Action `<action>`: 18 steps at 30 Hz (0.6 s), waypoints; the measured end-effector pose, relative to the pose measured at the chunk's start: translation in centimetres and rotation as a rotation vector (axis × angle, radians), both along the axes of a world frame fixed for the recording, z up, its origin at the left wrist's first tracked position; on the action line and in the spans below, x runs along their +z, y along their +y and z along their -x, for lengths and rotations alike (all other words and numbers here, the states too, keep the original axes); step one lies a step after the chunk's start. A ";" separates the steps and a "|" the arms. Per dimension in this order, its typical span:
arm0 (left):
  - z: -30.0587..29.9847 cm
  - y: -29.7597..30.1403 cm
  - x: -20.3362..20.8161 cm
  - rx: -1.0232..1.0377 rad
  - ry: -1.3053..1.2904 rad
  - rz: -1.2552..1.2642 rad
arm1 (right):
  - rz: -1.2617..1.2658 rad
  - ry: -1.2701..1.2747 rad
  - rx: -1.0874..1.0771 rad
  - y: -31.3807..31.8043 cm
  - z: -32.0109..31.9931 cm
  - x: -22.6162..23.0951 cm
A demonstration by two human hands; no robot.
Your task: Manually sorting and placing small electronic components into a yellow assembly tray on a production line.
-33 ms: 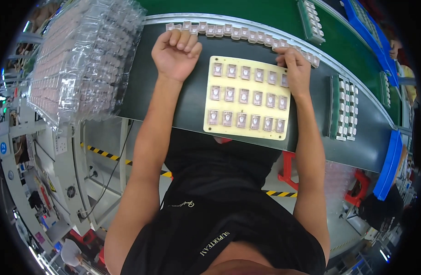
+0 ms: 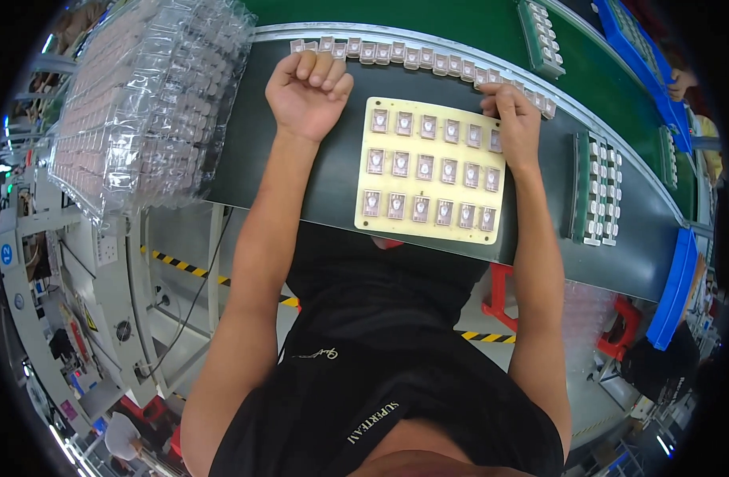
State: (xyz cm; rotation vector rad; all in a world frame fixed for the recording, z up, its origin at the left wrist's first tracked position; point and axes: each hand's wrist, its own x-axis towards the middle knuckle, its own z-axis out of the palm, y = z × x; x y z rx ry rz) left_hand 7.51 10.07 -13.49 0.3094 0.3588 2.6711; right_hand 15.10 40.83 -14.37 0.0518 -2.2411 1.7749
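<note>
My left hand (image 2: 310, 91) rests palm up with its fingers curled in, at the left end of a row of small clear-pinkish plastic parts (image 2: 412, 58). Its bared palm holds nothing. At the right part of that row is my right hand (image 2: 514, 123), thumb and fingers drawn together. Whatever lies between its fingertips is hidden. A cream-coloured plate (image 2: 404, 184) lies between my forearms, bearing three rows of similar small parts (image 2: 425, 168) in its slots. The right hand overlaps the plate's upper right corner.
On the left stands a tall stack of clear plastic trays (image 2: 142, 119) filled with parts. Right of the plate, a green rack (image 2: 579, 187) carries white pieces. Beyond the metal rail (image 2: 460, 49) runs a green conveyor (image 2: 428, 16) with another loaded rack (image 2: 543, 40). A blue bin (image 2: 672, 290) sits at the right edge.
</note>
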 end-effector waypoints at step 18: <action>-0.4 -0.2 -0.3 -0.019 0.275 0.146 | 0.007 0.012 0.019 -0.4 0.3 0.0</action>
